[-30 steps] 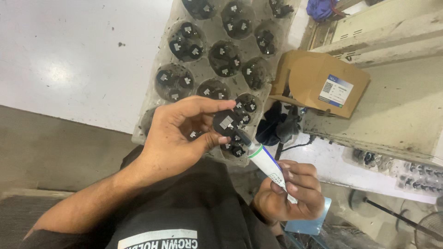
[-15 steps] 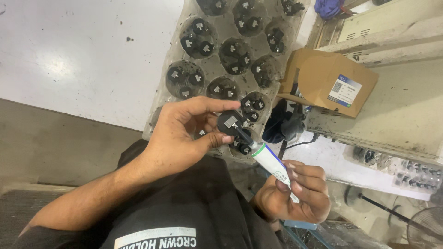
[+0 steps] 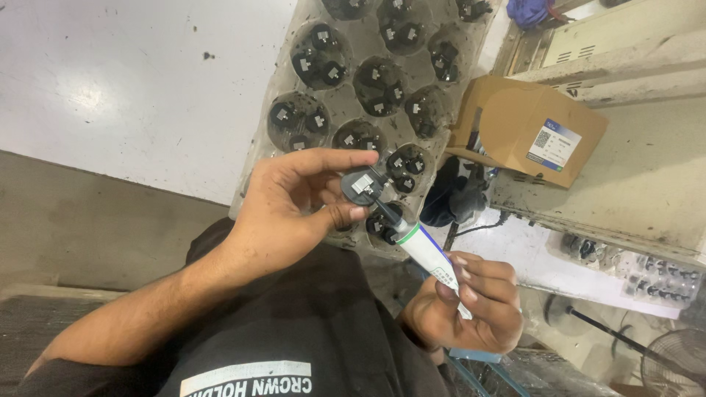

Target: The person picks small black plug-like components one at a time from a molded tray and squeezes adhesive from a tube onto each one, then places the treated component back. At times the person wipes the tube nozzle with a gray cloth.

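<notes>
Two hands work close together over a moulded tray (image 3: 294,158) whose round pockets hold small black parts. The left hand (image 3: 294,209) pinches a round black disc part (image 3: 360,185) between thumb and forefinger, raised above the tray's near edge. The right hand (image 3: 463,305) wraps its fingers around a white tube (image 3: 430,254), its dark nozzle touching the disc. A cardboard box (image 3: 526,129) sits just right of the tray.

Looks like a small workshop or assembly floor. Grey moulded tray (image 3: 290,158) packed with small black parts on a scuffed white table (image 3: 110,81); right of the tray, a cardboard box (image 3: 507,121) on grimy metal equipment (image 3: 632,184), loose cables (image 3: 478,224) below it.
</notes>
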